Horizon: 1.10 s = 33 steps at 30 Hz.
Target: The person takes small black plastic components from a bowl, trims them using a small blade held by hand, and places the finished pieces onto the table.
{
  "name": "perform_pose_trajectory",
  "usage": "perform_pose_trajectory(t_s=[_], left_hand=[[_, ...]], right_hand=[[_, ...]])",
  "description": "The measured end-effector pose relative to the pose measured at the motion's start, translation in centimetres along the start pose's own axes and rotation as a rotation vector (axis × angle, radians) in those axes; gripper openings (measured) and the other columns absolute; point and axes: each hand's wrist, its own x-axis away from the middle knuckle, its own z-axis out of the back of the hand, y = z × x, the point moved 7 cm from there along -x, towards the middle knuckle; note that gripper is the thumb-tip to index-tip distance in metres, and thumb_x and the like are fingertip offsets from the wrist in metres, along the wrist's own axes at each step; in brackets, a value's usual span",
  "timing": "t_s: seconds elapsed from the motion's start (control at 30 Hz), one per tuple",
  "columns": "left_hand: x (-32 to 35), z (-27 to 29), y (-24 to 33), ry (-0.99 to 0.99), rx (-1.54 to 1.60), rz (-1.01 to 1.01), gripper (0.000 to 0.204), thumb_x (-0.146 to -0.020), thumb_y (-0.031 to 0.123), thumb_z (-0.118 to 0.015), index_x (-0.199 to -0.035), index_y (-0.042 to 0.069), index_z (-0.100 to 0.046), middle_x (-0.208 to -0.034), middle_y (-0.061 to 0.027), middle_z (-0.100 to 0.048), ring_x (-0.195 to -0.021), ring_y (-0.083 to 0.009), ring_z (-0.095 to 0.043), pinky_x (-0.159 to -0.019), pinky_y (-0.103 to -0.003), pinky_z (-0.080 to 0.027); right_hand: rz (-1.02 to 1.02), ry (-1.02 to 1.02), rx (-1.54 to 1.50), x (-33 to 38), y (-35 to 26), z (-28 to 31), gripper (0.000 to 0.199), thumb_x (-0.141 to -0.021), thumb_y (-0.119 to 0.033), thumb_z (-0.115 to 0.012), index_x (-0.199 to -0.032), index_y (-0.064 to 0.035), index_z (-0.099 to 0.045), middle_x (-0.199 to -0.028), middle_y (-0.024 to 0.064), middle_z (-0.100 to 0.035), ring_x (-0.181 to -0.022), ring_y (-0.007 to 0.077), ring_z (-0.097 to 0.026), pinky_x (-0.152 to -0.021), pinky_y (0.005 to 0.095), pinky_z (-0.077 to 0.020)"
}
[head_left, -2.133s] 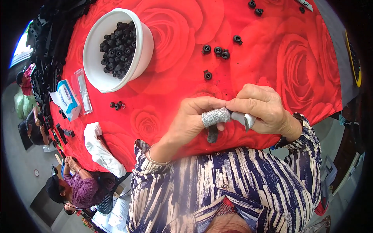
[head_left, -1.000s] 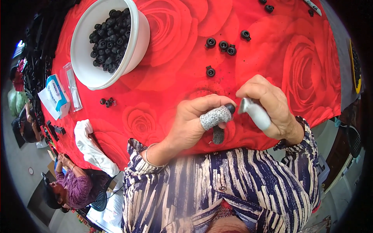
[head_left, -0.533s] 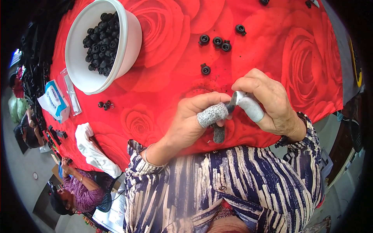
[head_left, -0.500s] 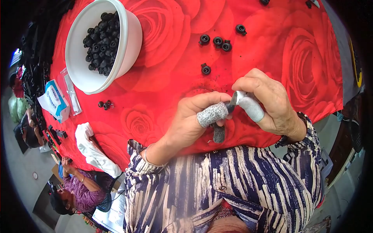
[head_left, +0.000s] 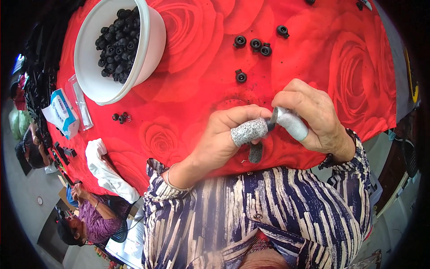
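My left hand (head_left: 226, 130) pinches a small round black part (head_left: 270, 125) between thumb and index finger; most of it is hidden by the fingers. Grey knitted covers wrap two of this hand's fingers. Right beside the part, my right hand (head_left: 313, 116) grips a short metal blade (head_left: 274, 115), its thumb in a pale grey cover. Blade and part are very close; whether they touch I cannot tell. Beyond my hands, several black ring-shaped parts with small tabs, among them one part (head_left: 241, 77), lie on the red rose-patterned tablecloth (head_left: 201, 89).
A white bowl (head_left: 152, 49) full of black parts (head_left: 118, 49) stands at the far left. Near it lie a few loose parts (head_left: 121, 118), a blue-white tissue box (head_left: 65, 114), a clear plastic strip (head_left: 80, 103) and a white cloth (head_left: 105, 172). Another person (head_left: 98, 219) sits at the left.
The blade has drawn slightly back from the black part and stands more upright. Both hands sit a little further right in the picture, and the view has shifted slightly.
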Motion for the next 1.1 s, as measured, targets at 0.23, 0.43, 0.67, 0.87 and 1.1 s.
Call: perform_pose_trajectory(t_s=[0.23,0.43,0.67,0.87,1.1], left_hand=[[0.0,-0.4,-0.6,-0.015,0.156,0.061,0.026,-0.090,0.010,-0.062,-0.114,0.000,-0.062,-0.089,-0.0011,-0.063,-0.075,-0.0060,-0.054,-0.068,-0.020,-0.044],[0.2,0.8,0.5,-0.027,0.238,0.033,0.025,-0.091,0.014,-0.061,-0.111,-0.002,-0.062,-0.085,-0.0017,-0.061,-0.070,-0.0064,-0.051,-0.064,-0.020,-0.042],[-0.1,0.4,0.2,-0.013,0.386,0.038,0.023,-0.091,0.013,-0.060,-0.110,0.000,-0.063,-0.086,-0.0034,-0.061,-0.071,-0.0086,-0.052,-0.064,-0.020,-0.043],[0.0,-0.1,-0.6,0.093,0.249,0.030,0.024,-0.090,0.017,-0.062,-0.108,0.001,-0.063,-0.083,-0.0027,-0.060,-0.071,-0.0089,-0.051,-0.067,-0.022,-0.043],[-0.5,0.0,-1.8,-0.013,0.299,0.070,0.022,-0.090,0.016,-0.062,-0.107,0.002,-0.062,-0.086,-0.0021,-0.061,-0.073,-0.0084,-0.051,-0.066,-0.021,-0.042]], right_hand=[[0.078,-0.009,0.047,-0.3,-0.3,0.3,0.017,-0.080,-0.013,-0.067,-0.092,-0.0017,-0.060,-0.074,0.0081,-0.051,-0.059,0.0221,-0.055,-0.049,0.0326,-0.0431],[0.292,-0.134,0.085,0.2,-1.7,-1.1,0.019,-0.078,-0.016,-0.069,-0.088,-0.0024,-0.061,-0.074,0.0059,-0.051,-0.059,0.0207,-0.054,-0.047,0.0322,-0.0422],[0.203,-0.009,0.022,0.0,-0.7,0.5,0.044,-0.066,-0.019,-0.079,-0.100,0.0005,-0.061,-0.079,0.0097,-0.055,-0.057,0.0197,-0.055,-0.047,0.0306,-0.0423],[0.223,0.090,0.034,-0.1,-1.3,0.3,0.041,-0.065,-0.010,-0.077,-0.102,0.0021,-0.064,-0.078,0.0093,-0.058,-0.058,0.0195,-0.057,-0.047,0.0306,-0.0434],[0.299,0.102,0.042,-0.1,-1.9,-0.1,0.033,-0.065,-0.004,-0.074,-0.095,0.0045,-0.065,-0.069,0.0075,-0.054,-0.054,0.0192,-0.053,-0.045,0.0309,-0.0410]])
